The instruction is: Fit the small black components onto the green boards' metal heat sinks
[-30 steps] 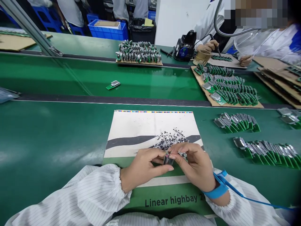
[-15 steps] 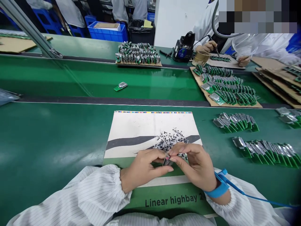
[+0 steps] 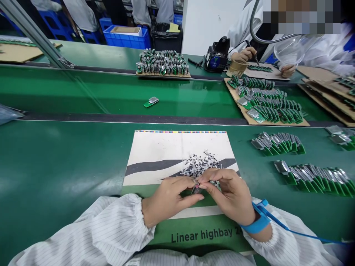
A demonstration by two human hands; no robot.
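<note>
A small silvery piece (image 3: pixel 196 189) with a pinkish end sits between two bare hands at the lower center of the frame, gripped by the fingertips of the left hand (image 3: pixel 170 195), while the right hand (image 3: pixel 231 190) pinches at its upper end, where thin wires show; the fingers hide much of it. The right wrist wears a blue strap (image 3: pixel 256 222). Just beyond the hands, a pile of tiny parts (image 3: pixel 201 162) is scattered over a printed sheet (image 3: pixel 158 144) in white and green, lettered "Linear highbay." At the right of the frame, two rows of circuit boards (image 3: pixel 316 179) lean on the green table (image 3: pixel 69 155). A lone board (image 3: pixel 151 102) lies above the sheet, near the upper center, and more boards stand in rows on cardboard (image 3: pixel 236 96) at upper right. Behind that, a co-worker's hand (image 3: pixel 244 55) holds a pen-like tool (image 3: pixel 256 59).
</note>
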